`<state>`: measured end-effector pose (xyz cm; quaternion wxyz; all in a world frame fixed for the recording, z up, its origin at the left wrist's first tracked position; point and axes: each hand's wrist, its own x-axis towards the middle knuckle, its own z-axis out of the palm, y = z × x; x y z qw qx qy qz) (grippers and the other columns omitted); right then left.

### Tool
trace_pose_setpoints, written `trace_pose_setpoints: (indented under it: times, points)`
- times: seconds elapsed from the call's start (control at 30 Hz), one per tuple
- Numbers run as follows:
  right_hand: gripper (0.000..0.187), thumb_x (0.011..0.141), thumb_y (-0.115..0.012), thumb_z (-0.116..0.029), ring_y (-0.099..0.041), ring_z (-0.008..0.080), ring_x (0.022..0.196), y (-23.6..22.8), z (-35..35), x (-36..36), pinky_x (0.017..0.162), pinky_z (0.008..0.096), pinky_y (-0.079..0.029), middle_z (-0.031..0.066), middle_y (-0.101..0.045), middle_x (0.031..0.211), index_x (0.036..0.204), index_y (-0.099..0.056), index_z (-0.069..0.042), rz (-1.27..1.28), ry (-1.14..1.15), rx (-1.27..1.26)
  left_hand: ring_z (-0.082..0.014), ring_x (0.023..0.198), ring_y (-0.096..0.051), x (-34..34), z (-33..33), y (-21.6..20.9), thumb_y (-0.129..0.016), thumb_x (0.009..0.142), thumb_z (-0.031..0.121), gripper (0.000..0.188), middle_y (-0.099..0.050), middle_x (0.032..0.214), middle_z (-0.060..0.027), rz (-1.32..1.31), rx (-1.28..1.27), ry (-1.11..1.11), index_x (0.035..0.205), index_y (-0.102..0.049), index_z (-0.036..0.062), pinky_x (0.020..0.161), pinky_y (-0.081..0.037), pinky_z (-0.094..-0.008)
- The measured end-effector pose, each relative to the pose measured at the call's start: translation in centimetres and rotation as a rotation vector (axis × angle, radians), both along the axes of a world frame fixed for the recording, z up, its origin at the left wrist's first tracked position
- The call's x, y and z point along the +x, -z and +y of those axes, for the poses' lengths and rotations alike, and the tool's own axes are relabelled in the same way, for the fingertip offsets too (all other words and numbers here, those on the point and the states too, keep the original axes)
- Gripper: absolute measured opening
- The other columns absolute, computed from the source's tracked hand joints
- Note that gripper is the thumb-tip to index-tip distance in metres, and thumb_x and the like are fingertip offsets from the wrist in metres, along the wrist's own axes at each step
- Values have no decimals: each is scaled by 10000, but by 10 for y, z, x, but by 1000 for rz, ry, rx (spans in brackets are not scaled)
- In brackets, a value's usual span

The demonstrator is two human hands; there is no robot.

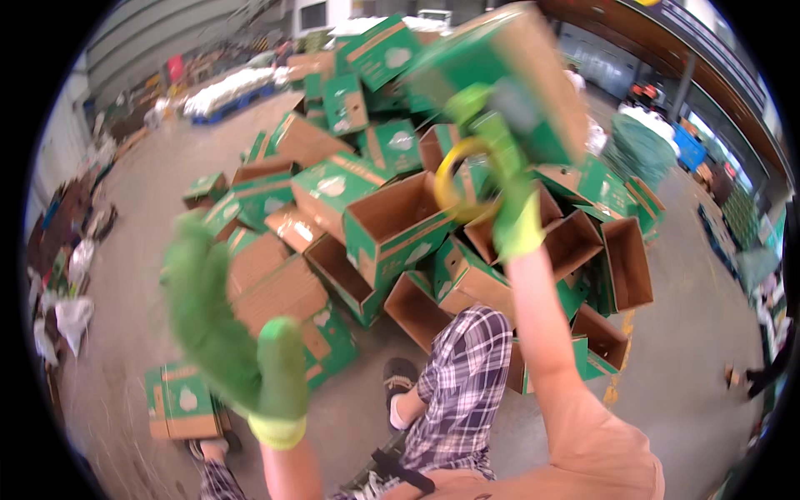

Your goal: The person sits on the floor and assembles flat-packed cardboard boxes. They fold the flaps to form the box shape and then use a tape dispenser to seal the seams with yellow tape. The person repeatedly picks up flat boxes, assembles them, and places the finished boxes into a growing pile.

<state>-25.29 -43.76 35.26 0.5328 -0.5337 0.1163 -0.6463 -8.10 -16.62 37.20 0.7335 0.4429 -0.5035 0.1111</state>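
Observation:
My left hand [237,333], in a green glove with a pale yellow-green cuff, is raised at the left with its fingers and thumb wide apart and nothing in it. My right hand [507,171], gloved the same, reaches forward over the pile. A yellow roll of tape [446,179] is at this hand, which seems to hold it by the ring. Just beyond the glove, a green and brown cardboard box [467,58] is up in the air, tilted and blurred. Whether my fingers touch this box I cannot tell.
A heap of green and brown cardboard boxes [333,187], several with open tops, lies in front of my legs. One closed box [185,400] stands by my left foot. White sacks on a blue pallet [221,112] are far left. A green-wrapped bundle [637,146] stands far right.

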Motion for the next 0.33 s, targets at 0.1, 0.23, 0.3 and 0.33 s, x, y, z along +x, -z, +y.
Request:
trace_pose_setpoints:
  times: [0.1,0.23,0.3,0.33]
  points:
    - [406,894,-657,-119,-541,199,1089,-11,-106,-44,899,306,-474,80,-564,1190,1279,-544,-53,93,38,85,-275,1060,-582,12,-29,66,-698,811,77,603,-561,1299,-163,-45,423,204,1373,-480,55,920,-480,-383]
    - [467,950,-552,-201,-460,270,1321,68,-77,-6,1092,417,-397,143,-478,1434,1362,-462,-2,-181,-535,378,-398,1341,-391,93,-23,219,-740,802,246,648,-426,1443,-219,-261,1012,104,1376,-488,78,1076,-373,-479]
    - [466,922,-559,-223,-484,320,1289,107,-11,27,1073,464,-389,148,-511,1400,1364,-495,-94,717,44,-362,-400,1324,-403,150,-8,267,-732,783,297,667,-433,1431,-224,-262,1188,11,1362,-498,63,1075,-372,-483]
    - [471,907,-562,-234,-495,345,1272,128,20,34,1063,487,-384,150,-528,1384,1366,-511,-140,948,393,-656,-396,1300,-431,178,-6,280,-729,765,319,677,-459,1404,-228,-297,1244,-54,1347,-508,53,1071,-375,-476]
